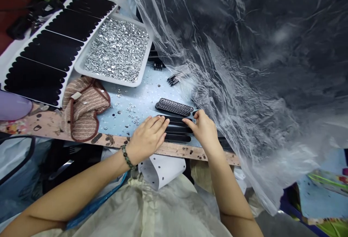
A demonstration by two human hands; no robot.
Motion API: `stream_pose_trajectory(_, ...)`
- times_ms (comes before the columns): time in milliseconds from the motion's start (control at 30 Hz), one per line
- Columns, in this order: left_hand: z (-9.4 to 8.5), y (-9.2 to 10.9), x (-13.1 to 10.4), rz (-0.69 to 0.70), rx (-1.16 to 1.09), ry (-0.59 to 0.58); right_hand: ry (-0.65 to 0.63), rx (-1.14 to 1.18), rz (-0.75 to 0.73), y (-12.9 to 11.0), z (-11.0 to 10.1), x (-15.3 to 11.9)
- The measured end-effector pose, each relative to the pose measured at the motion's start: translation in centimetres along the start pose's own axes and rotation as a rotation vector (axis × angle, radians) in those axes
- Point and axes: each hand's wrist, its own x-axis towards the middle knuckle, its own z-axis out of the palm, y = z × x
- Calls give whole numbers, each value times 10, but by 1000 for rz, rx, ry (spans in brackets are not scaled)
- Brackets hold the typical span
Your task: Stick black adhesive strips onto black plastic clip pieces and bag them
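Head view: black strips partly under flat left hand, right ends at half-curled right hand, its grip unclear.

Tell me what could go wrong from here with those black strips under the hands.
1. Loose metal rings lie scattered near the left hand; one might slip under the black strips and make them sit unevenly.
2. The clear plastic sheet hangs close to the right hand, so it could snag or drag the strips.
3. The strips lie near the table's front edge; a careless push could perhaps send one off.
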Motion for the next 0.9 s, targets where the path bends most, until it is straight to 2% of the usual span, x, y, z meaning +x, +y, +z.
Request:
stream_pose_trajectory(33,0,1,1,-4,10,-3,51,-43,-25,0,0,-3)
stream_pose_trajectory(100,0,3,3,-10,37,-14,115,-92,-169,-5,2,-11)
stream_pose_trajectory(167,0,5,3,-14,60,-29,98,-115,-355,-12,8,-22)
stream_pose_trajectory(233,0,6,2,-14,76,-42,71,-144,-431,-16,13,-31)
stream_pose_trajectory(367,2,6,-1,-20,85,-55,179,-206,-218,-7,16,-42)
stream_pose_trajectory(433,3,6,0,-27,75,-55,256,-157,-143,4,12,-45)
stream_pose_trajectory(533,3,8,1,-43,46,-52,403,60,-170,11,0,-55)
stream_pose_trajectory(600,-2,11,-1,-59,29,-33,463,268,-210,6,-14,-69)
stream_pose_trajectory(667,-13,17,-11,-79,-14,5,418,498,-244,-7,-34,-91)
stream_pose_trajectory(733,-27,25,-30,-101,-119,-6,291,705,-334,-26,-57,-119)
stream_pose_trajectory(833,-42,38,-70,-197,-291,-204,114,938,-574,-55,-87,-168)
stream_pose_trajectory(867,-44,42,-85,-244,-317,-283,66,968,-602,-63,-92,-184)
stream_pose_trajectory(900,-43,46,-98,-289,-330,-346,78,976,-582,-69,-96,-198)
